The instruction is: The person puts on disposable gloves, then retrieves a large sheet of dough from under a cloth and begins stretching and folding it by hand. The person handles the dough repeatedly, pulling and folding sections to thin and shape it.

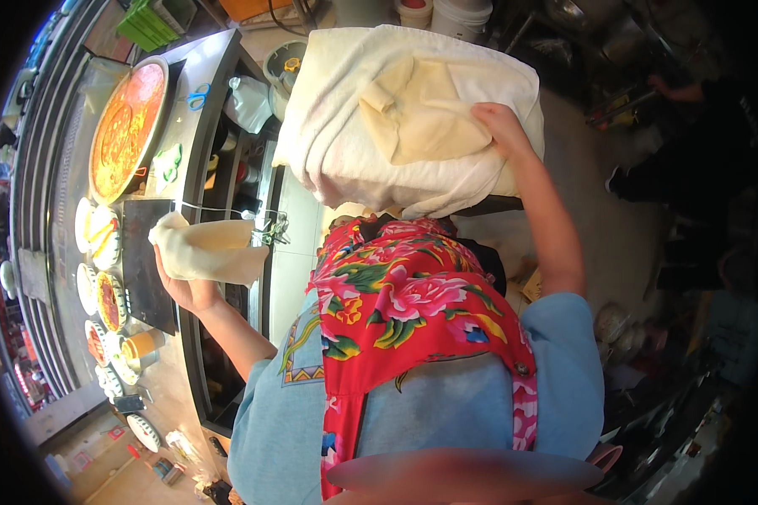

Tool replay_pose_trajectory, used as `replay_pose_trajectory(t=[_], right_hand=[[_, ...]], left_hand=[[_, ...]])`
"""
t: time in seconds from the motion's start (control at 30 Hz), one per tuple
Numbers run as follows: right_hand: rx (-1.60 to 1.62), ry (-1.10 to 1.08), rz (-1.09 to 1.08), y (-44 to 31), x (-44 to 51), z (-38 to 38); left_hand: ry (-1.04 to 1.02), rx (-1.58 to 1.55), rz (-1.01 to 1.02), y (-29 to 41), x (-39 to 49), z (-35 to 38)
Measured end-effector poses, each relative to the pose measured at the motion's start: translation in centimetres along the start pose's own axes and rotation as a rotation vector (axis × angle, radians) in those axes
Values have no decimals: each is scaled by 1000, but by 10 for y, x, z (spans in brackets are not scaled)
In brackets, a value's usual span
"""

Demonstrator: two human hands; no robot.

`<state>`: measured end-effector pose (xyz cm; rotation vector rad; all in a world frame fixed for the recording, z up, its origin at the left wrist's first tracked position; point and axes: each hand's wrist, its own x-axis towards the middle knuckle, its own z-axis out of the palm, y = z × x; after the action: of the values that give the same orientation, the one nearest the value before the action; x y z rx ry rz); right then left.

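My left hand (186,287) holds a thin, cream-coloured flatbread (205,252), folded over and draping past the counter's edge. On the far side, a large box-like bundle covered with a white towel (328,82) stands before me. A thin, cream sheet (423,117) lies on top, creased and partly folded; I cannot tell whether it is flatbread or cloth. My right hand (505,129) rests at the sheet's right edge with its fingers bent. Whether those fingers pinch the sheet or the towel is hidden.
Along the left runs a counter (196,139) with a large pan of red, oily food (129,126), blue scissors (198,96), a dark board (148,265) and several patterned dishes. White buckets (461,19) stand beyond the bundle. Another person's dark-clothed figure (688,151) is at the right.
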<state>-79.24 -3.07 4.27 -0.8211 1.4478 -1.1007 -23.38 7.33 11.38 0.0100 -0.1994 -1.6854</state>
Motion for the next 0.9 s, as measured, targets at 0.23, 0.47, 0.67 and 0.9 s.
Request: replay_pose_trajectory(t=[0.23, 0.47, 0.67, 0.9], right_hand=[[813, 1, -453, -74, -82, 6], [872, -47, -583, -117, -197, -7], [894, -143, -628, -113, -228, -10], [1034, 59, -342, -97, -219, 5]], left_hand=[[-157, 202, -125, 2, 70, 62], [-52, 1746, 51, -140, 201, 95], [-1067, 1899, -255, -339, 159, -12], [-914, 2057, -104, -312, 80, -38]])
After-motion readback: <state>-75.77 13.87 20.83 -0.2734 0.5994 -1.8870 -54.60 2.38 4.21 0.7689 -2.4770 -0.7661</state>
